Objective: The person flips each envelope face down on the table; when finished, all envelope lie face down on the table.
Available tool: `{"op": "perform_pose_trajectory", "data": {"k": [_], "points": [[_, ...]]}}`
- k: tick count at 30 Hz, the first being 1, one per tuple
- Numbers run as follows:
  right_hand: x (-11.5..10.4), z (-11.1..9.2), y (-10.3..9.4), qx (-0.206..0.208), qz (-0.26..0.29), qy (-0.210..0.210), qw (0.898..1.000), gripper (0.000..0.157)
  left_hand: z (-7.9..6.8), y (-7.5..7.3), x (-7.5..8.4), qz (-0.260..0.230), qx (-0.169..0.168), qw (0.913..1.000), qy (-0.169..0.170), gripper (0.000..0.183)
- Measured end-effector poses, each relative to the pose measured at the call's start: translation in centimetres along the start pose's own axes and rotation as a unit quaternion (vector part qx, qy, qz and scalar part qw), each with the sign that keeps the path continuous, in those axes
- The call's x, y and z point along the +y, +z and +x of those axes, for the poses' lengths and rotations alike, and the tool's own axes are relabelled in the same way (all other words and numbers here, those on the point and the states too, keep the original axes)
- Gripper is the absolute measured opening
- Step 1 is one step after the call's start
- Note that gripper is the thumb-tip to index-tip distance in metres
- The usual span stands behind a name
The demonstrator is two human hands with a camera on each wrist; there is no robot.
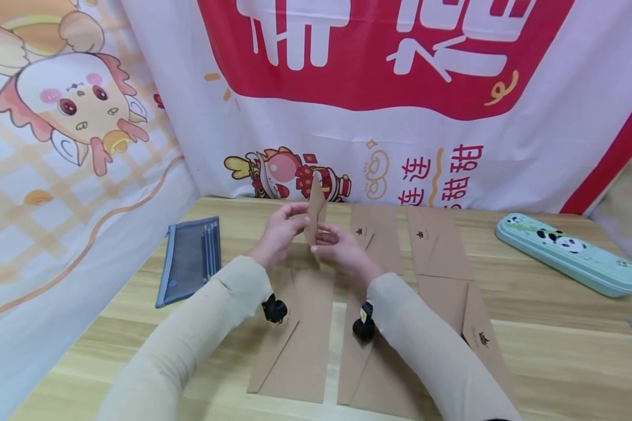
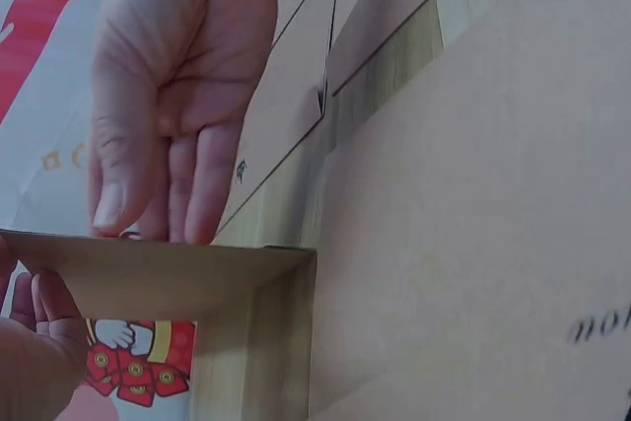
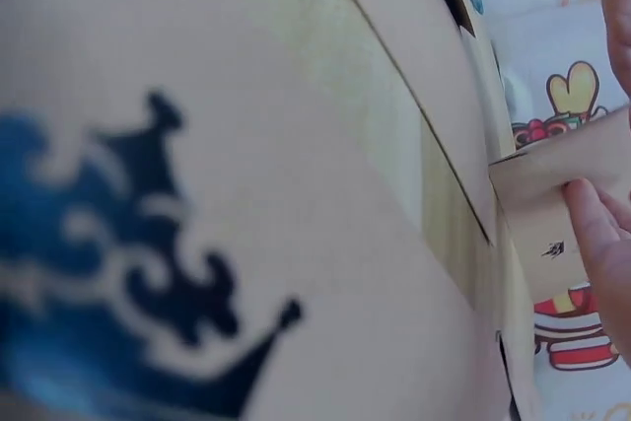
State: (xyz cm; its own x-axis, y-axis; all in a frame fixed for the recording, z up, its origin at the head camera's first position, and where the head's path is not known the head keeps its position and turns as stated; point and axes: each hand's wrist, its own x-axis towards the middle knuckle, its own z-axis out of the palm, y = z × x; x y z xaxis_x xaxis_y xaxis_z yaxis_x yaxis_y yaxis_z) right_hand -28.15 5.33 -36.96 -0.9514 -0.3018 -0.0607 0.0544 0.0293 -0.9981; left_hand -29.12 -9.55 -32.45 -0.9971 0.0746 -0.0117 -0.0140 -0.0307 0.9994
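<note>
In the head view my left hand (image 1: 280, 230) and right hand (image 1: 344, 247) hold a small brown paper envelope (image 1: 314, 213) edge-on between them, upright near the back of the table. My left hand has its thumb and fingers at the envelope's left side. My right fingers and thumb are at its lower right side. In the right wrist view a right finger (image 3: 589, 229) lies against the envelope's face, near a small dark printed mark. The left wrist view shows the left fingers (image 2: 54, 303) by the envelope's edge; the grip is partly hidden.
Several brown envelopes lie flat on the wooden table, including one at front left (image 1: 305, 356), one at back middle (image 1: 381, 240) and one at back right (image 1: 445, 251). A blue mesh pouch (image 1: 189, 257) is left, a green panda pencil case (image 1: 569, 254) right. A printed cloth (image 1: 295, 126) hangs behind.
</note>
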Motion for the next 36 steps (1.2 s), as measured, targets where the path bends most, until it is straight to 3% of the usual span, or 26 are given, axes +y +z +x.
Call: {"op": "perform_pose_trajectory", "data": {"k": [6, 12, 21, 26, 29, 31, 36], "points": [[-0.8, -0.5, 0.8, 0.056, -0.051, -0.035, 0.997, 0.054, 0.0, 1.0, 0.1, 0.005, -0.004, 0.9999, -0.009, 0.04], [-1.2, -1.0, 1.7, 0.117, -0.121, -0.071, 0.983, 0.04, -0.1, 1.3, 0.1, 0.002, -0.006, 1.0, -0.005, 0.038], [-1.5, -1.9, 2.5, 0.193, -0.243, -0.118, 0.943, 0.022, 0.1, 1.7, -0.2, 0.007, 0.0, 0.9997, 0.024, 0.036], [-2.1, -2.4, 2.5, 0.245, -0.295, -0.14, 0.913, 0.014, 0.0, 1.9, -0.3, -0.026, -0.003, 0.9993, 0.026, 0.037], [-2.5, -2.7, 2.3, 0.29, -0.296, -0.15, 0.898, 0.01, -0.1, 2.1, -0.4, -0.048, -0.007, 0.9985, 0.026, 0.036], [-2.7, -2.8, 2.0, 0.315, -0.273, -0.15, 0.897, 0.008, -0.2, 2.1, -0.5, -0.057, -0.006, 0.9979, 0.03, 0.036], [-2.6, -2.9, 1.3, 0.348, -0.148, -0.123, 0.918, 0.008, -0.6, 1.7, -1.4, -0.091, 0.017, 0.9951, 0.034, 0.039]]}}
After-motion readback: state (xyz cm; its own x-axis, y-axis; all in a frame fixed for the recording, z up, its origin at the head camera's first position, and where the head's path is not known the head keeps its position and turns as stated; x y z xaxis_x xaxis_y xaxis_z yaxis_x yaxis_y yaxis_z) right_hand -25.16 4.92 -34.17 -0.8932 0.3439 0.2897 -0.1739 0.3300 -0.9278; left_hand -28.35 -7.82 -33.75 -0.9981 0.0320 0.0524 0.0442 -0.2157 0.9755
